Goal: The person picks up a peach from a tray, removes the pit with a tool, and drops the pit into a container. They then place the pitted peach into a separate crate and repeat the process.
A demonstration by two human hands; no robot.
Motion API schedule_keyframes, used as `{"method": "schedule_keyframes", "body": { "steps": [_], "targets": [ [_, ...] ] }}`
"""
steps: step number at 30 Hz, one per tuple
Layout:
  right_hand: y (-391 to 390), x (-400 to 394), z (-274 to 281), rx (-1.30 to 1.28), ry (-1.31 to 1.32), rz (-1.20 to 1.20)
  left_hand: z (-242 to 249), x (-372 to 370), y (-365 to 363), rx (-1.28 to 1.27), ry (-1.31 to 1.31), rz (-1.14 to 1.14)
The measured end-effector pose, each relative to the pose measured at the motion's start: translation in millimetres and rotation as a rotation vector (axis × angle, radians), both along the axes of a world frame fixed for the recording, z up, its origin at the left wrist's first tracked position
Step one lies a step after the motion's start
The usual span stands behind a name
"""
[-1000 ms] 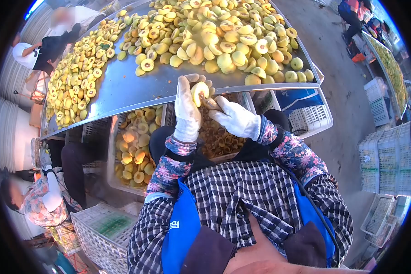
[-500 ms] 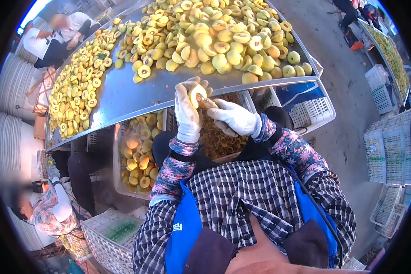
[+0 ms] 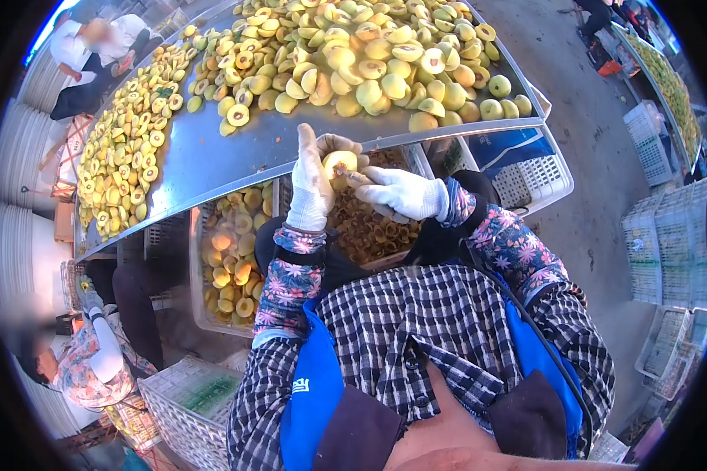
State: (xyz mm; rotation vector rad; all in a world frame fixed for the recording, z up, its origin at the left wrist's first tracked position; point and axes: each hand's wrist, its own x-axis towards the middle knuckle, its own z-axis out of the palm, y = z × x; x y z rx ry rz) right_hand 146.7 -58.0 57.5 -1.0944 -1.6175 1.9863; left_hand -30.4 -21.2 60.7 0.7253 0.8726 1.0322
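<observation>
- 1 metal table [image 3: 236,153] takes up the upper part of the view, heaped with cut yellow fruit [image 3: 369,63], most of it piled at its far right end.
- 2 crates sit under the table's near edge: a crate of fruit halves [image 3: 228,259] to the left and a crate of pits [image 3: 369,231] just right of it.
- 1 white basket [image 3: 538,184] stands beyond the table's right corner.
- The left hand [image 3: 313,184], in a white glove, is closed around 1 fruit half [image 3: 339,165], held upright just below the table's near edge and above the crate of pits.
- The right hand [image 3: 404,195], also gloved, is gripped on a small tool [image 3: 352,176] whose tip touches the cut face of the fruit half; the 2 hands are close together.
</observation>
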Motion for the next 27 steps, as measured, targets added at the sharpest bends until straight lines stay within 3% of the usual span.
{"method": "schedule_keyframes", "body": {
  "steps": [1,4,5,7,9,11,12,13,15,19,21,23,25,27],
  "targets": [
    [-0.9,1.2,3.4,0.002,-0.004,0.005,-2.9,2.5,-1.3,0.002,-0.004,0.005],
    [0.2,3.1,4.9,-0.238,0.168,-0.066,-12.0,14.3,-5.9,0.162,-0.300,0.301],
    [0.6,1.3,-1.0,-0.238,0.170,-0.065,-14.9,15.4,-7.7,0.163,-0.299,0.302],
    [-3.3,-3.7,-11.0,-0.035,0.073,-0.071,-20.6,15.9,-13.4,0.122,0.015,0.276],
    [-6.9,-3.1,-3.2,0.024,0.022,-0.042,-20.1,9.4,-12.0,0.149,-0.017,0.210],
    [-7.6,1.0,-1.9,-0.196,0.207,0.022,-15.5,5.1,-13.6,0.001,0.014,0.068],
    [-12.2,-2.0,-5.7,-0.353,0.254,-0.084,-15.9,5.8,-13.4,-0.012,-0.063,0.060],
    [-15.0,-3.3,-9.7,-0.353,0.249,-0.079,-15.7,8.9,-14.0,-0.012,-0.067,0.066],
    [-17.8,-4.6,-17.4,-0.686,0.575,-0.087,-15.0,16.6,-13.7,-0.101,-0.238,0.174],
    [-31.7,0.4,-21.1,-0.794,0.694,0.003,-28.2,12.4,-8.3,-0.196,-0.347,0.267],
    [-39.2,5.3,-12.5,-0.663,0.550,-0.003,-31.8,-12.2,-7.1,-0.047,-0.164,0.339],
    [-40.8,11.8,-16.9,-0.368,0.240,-0.058,-24.4,-53.9,-11.8,0.139,0.196,0.414],
    [-44.6,20.7,-46.6,0.018,-0.180,0.044,-18.8,-107.5,-20.1,0.294,0.490,0.522],
    [-51.3,27.6,-66.6,0.291,-0.470,0.152,-59.7,-179.9,-8.9,0.266,0.907,0.454]
  ]
}}
